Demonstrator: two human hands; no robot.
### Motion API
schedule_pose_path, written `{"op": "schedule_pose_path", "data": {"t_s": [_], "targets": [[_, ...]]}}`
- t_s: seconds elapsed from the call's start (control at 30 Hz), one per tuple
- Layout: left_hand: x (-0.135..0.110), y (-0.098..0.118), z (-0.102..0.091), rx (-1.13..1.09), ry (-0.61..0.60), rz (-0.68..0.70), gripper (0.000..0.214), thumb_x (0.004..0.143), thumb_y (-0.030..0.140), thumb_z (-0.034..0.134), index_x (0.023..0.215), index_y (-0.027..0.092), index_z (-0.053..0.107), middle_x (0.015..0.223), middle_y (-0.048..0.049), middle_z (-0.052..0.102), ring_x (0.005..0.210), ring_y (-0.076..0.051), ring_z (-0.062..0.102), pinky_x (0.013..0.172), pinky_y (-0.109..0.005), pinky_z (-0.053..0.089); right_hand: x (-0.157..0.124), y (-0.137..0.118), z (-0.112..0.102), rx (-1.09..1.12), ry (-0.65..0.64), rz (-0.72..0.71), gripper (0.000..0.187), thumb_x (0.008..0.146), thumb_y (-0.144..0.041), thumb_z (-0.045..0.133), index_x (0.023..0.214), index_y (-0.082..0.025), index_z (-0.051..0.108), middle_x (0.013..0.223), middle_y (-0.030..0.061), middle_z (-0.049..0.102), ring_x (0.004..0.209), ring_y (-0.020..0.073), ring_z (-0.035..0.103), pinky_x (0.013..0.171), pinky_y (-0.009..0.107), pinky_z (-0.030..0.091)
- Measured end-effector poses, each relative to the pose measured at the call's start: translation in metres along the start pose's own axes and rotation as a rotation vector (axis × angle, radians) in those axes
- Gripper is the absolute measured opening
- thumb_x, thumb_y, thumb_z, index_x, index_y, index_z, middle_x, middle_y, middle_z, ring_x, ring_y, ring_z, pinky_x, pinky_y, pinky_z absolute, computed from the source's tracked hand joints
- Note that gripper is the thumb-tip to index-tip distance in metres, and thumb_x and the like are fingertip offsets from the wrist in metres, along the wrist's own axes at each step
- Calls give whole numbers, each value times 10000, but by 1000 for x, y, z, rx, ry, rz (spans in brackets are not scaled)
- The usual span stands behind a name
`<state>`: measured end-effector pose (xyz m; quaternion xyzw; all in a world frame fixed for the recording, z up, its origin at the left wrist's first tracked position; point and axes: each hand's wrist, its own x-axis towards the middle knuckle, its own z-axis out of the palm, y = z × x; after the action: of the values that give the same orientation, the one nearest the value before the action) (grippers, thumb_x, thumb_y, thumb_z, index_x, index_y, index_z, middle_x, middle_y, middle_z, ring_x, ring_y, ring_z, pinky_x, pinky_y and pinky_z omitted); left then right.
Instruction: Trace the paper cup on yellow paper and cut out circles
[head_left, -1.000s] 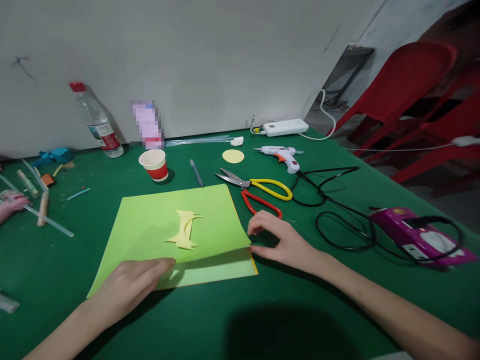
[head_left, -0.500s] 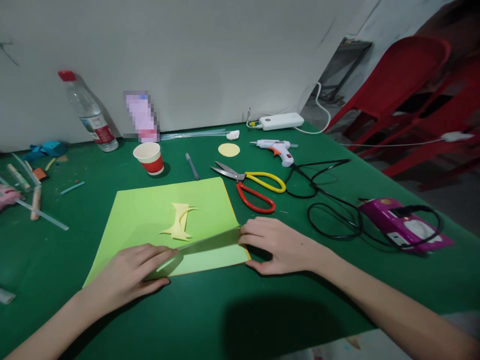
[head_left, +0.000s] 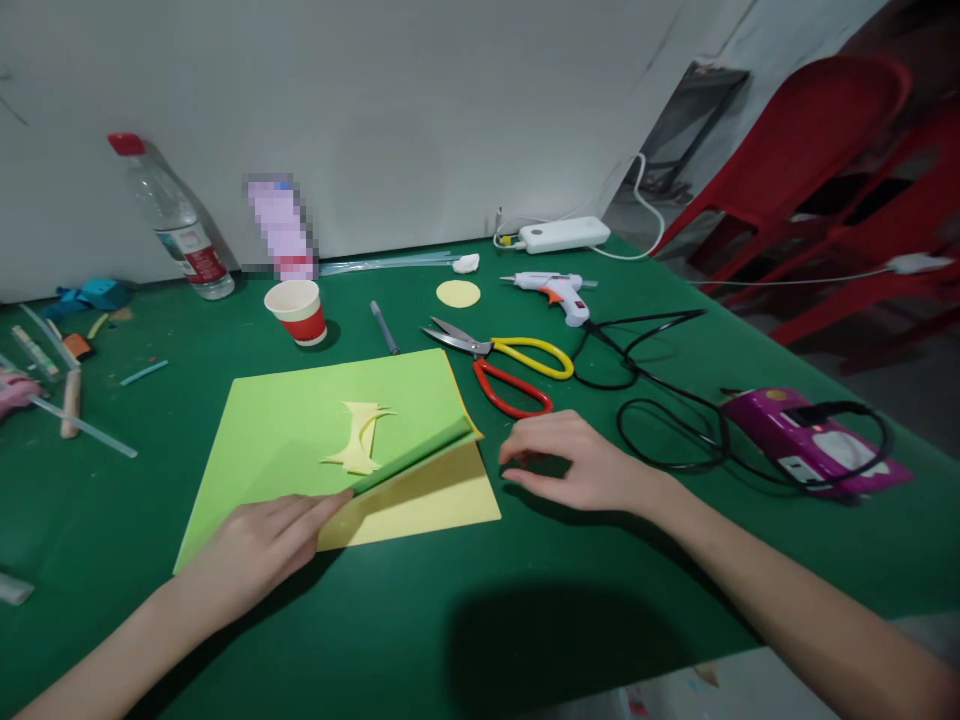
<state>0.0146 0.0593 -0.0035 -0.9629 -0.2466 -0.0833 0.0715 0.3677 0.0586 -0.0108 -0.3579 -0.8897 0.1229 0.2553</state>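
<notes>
Green tabletop (head_left: pixel 360 640) meets pale wall (head_left: pixel 390 120), left hand (head_left: pixel 262 540) grasping green paper (head_left: pixel 262 430), right hand (head_left: pixel 566 460) free.

Not a word can be read from where I stand: the label (head_left: pixel 193 255) on the red-capped plastic bottle (head_left: pixel 163 200) is too small and blurred, and the pink object (head_left: pixel 279 222) by the wall near it shows only coarse blocks of colour.

Matt green paper (head_left: pixel 285 430); glossy metal scissor blades (head_left: pixel 466 345)
</notes>
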Motion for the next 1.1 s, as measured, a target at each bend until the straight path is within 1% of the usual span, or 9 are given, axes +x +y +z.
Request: {"op": "schedule_pose_path", "data": {"t_s": [0.1,0.17,0.23,0.33,0.43,0.63,0.83,1.0,1.1], "targets": [[1,-2,-1,15,10,-2,474,922,127,250,1371,275,216,931,-22,673,742,-139,640,594,-214,516,1,-4,-2,1,-109,-12,218,764,-299,626,923,-150,615,845,53,633,738,143,591,648,236,456],[2,-1,-1,41,-12,31,428,916,129,256,1313,261,345,975,-35,663,769,-151,638,602,-234,526,2,-7,0,-14,-157,-32,278,735,-347,653,933,-155,622,900,67,631,800,171,592,688,268,464],[4,1,-1,36,-20,59,339,916,177,301,1214,208,460,996,-54,657,777,-161,637,584,-249,534,2,-11,3,-38,-184,-55,232,757,-325,630,914,-153,628,876,67,632,782,180,590,667,285,460],[6,3,0,32,4,92,269,898,261,399,1128,180,513,958,-57,664,730,-160,639,536,-249,533,2,-14,8,-82,-179,-88,144,820,-209,524,884,-144,634,817,73,635,728,180,581,622,297,438],[8,3,2,27,5,82,275,883,297,451,1125,180,511,949,-52,666,731,-155,637,548,-243,534,1,-15,10,-123,-149,-107,203,855,-159,435,869,-126,634,783,92,640,685,185,571,594,310,420],[7,0,1,5,11,69,290,912,248,380,1181,192,472,941,-43,661,727,-141,622,532,-220,503,2,-17,9,-123,-161,-133,231,811,-295,548,948,-119,608,877,101,649,754,204,602,617,312,460],[3,0,1,-13,-3,73,291,903,193,378,1174,169,481,1019,-74,648,818,-160,622,608,-241,525,2,-15,15,-119,63,-184,186,854,-114,440,896,-119,621,834,106,671,720,180,619,606,290,478],[9,6,1,60,48,102,235,873,183,438,1085,137,526,961,-68,676,757,-159,641,558,-242,542,2,-18,19,-46,244,-108,178,841,-105,474,863,-160,642,817,89,681,689,164,616,588,278,464],[13,11,0,101,116,104,197,852,214,491,1022,134,553,927,-59,686,734,-151,644,567,-238,549,4,-24,19,55,304,14,169,825,-135,501,797,-189,658,737,63,660,626,153,592,548,271,442]]}}
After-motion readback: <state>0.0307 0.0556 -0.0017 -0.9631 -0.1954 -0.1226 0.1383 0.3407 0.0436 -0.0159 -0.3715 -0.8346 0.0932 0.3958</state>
